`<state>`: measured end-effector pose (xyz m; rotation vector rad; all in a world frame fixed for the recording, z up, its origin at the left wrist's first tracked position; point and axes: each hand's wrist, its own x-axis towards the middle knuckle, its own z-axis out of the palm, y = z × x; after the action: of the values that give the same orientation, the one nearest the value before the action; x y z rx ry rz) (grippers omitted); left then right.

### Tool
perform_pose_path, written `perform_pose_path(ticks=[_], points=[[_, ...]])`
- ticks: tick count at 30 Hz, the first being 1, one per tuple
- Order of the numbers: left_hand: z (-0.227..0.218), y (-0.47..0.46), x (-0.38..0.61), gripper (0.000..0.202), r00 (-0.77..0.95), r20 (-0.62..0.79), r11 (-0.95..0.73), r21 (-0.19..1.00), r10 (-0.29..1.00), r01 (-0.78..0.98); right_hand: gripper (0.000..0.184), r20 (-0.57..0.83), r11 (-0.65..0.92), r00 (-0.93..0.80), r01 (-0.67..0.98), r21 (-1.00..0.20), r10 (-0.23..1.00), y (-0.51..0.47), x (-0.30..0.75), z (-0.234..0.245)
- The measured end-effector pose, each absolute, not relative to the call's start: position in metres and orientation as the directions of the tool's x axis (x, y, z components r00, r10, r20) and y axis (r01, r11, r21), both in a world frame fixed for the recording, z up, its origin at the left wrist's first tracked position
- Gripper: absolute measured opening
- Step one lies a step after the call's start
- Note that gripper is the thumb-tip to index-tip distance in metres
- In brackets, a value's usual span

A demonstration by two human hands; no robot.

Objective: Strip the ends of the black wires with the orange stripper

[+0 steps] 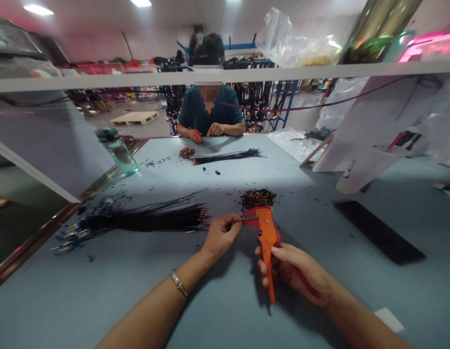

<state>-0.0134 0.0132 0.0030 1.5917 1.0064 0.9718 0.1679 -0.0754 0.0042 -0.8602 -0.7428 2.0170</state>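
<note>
My right hand (296, 271) is wrapped round the handles of an orange and red wire stripper (267, 230), whose jaws point up and to the left. At the jaws' left side, my left hand (222, 235) pinches a thin dark wire between thumb and finger; only a little of the wire shows. To the left of that hand lies a bundle of black wires (148, 218), with bare copper ends on the right and blue-and-silver terminals (74, 235) on the left. Just beyond the stripper sits a heap of short black and copper scraps (257, 198).
Opposite sits a co-worker (210, 109) holding a red tool, with another wire bundle (228, 156) and a copper pile (187, 152). A bottle (123, 157) stands at left, a dark flat slab (379, 231) lies at right. A shelf (137, 80) spans overhead.
</note>
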Motion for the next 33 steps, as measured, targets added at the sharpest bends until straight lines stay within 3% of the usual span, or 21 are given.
perform_pose_path(ticks=[12, 22, 33], points=[[-0.0038, 0.0155, -0.0164, 0.023, 0.375, 0.239, -0.334, 0.919, 0.896, 0.211, 0.027, -0.323, -0.507, -0.443, -0.399, -0.764, 0.836, -0.0755, 0.1683, 0.0078], [-0.0012, 0.0145, -0.0137, 0.023, 0.339, 0.266, -0.358, 0.901, 0.902, 0.245, 0.028, -0.329, -0.499, -0.429, -0.383, -0.778, 0.842, -0.0759, 0.1693, 0.0087], [-0.0018, 0.0113, -0.0173, 0.018, 0.352, 0.479, -0.591, 0.714, 0.804, 0.375, 0.029, -0.375, -0.495, -0.368, -0.325, -0.806, 0.851, -0.0794, 0.1675, 0.006]])
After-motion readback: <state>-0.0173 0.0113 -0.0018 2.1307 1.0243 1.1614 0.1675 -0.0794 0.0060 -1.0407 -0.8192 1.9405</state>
